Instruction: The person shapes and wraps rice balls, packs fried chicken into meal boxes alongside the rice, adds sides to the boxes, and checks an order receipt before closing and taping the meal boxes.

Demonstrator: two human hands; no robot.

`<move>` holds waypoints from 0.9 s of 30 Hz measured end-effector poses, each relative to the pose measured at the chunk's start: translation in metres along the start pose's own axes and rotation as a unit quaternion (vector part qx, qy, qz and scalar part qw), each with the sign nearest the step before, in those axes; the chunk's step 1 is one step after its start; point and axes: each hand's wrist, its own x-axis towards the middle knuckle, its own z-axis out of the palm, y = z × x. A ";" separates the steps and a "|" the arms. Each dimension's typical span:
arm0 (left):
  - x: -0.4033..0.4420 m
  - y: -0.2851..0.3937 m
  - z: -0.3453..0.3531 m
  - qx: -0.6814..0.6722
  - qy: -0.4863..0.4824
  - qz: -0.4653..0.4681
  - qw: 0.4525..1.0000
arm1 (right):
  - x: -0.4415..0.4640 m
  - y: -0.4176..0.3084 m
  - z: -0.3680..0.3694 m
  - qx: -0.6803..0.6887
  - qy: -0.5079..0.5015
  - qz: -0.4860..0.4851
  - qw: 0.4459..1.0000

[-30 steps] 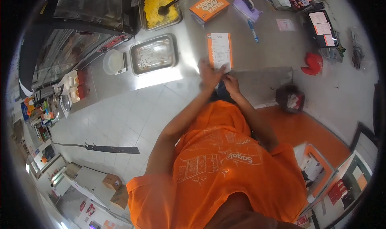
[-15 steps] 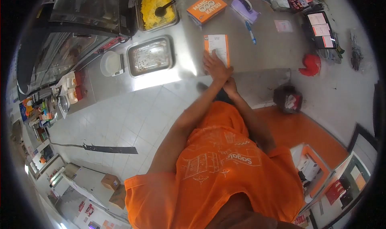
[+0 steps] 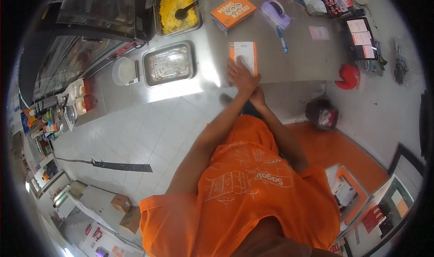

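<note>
My left hand (image 3: 242,76) lies with its fingers stretched over the lower part of a printed white slip (image 3: 244,52). Orange borders (image 3: 232,53) show along both sides of the slip; whether it lies on a box or a card is unclear. Just below, at the front edge of the steel counter (image 3: 298,67), my right hand (image 3: 257,97) is close to my left wrist. Its fingers are mostly hidden, and I cannot see whether it holds anything. Behind the slip stands an orange box (image 3: 233,12) lettered "MANG KATSU".
A purple tape dispenser (image 3: 276,14) and a blue pen (image 3: 281,39) lie right of the box. Leftward are a steel tray (image 3: 148,65), a pan of yellow food (image 3: 177,11) with a black spoon (image 3: 181,14), and a white tub (image 3: 124,71). A tablet (image 3: 361,38) stands far right.
The whole view has shifted slightly. My left hand stays on the slip and my right hand stays by the left wrist; nothing has been picked up or let go.
</note>
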 end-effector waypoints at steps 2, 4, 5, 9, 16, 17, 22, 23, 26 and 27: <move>0.006 0.003 -0.001 -0.006 -0.007 -0.015 1.000 | 0.001 0.002 0.000 0.055 -0.002 0.013 0.998; 0.011 0.007 -0.003 0.002 0.016 -0.013 1.000 | 0.005 0.029 0.009 0.110 -0.004 0.019 0.994; 0.014 0.008 -0.002 0.007 0.028 -0.013 1.000 | 0.005 0.023 0.005 0.107 -0.014 0.018 0.994; 0.024 0.009 0.000 -0.005 0.035 -0.020 0.999 | -0.001 0.001 -0.002 0.075 -0.001 0.001 0.997; 0.023 0.012 -0.012 -0.044 0.016 -0.032 0.998 | 0.001 -0.015 -0.013 0.061 -0.021 0.062 0.996; 0.023 0.014 -0.013 -0.048 0.018 -0.031 0.998 | 0.002 -0.010 -0.011 0.060 -0.020 0.061 0.996; 0.024 0.012 -0.021 -0.078 0.008 -0.011 0.997 | 0.010 0.009 -0.002 0.068 -0.014 0.024 0.997; 0.024 0.010 -0.020 -0.084 0.014 0.000 0.996 | 0.010 0.002 -0.005 0.049 -0.016 0.026 0.998; 0.023 0.009 -0.012 -0.062 0.054 -0.015 0.996 | 0.008 -0.018 -0.015 0.009 -0.023 0.023 0.999; 0.024 0.009 -0.011 -0.068 0.047 -0.022 0.996 | 0.009 -0.018 -0.017 0.008 -0.026 0.016 1.000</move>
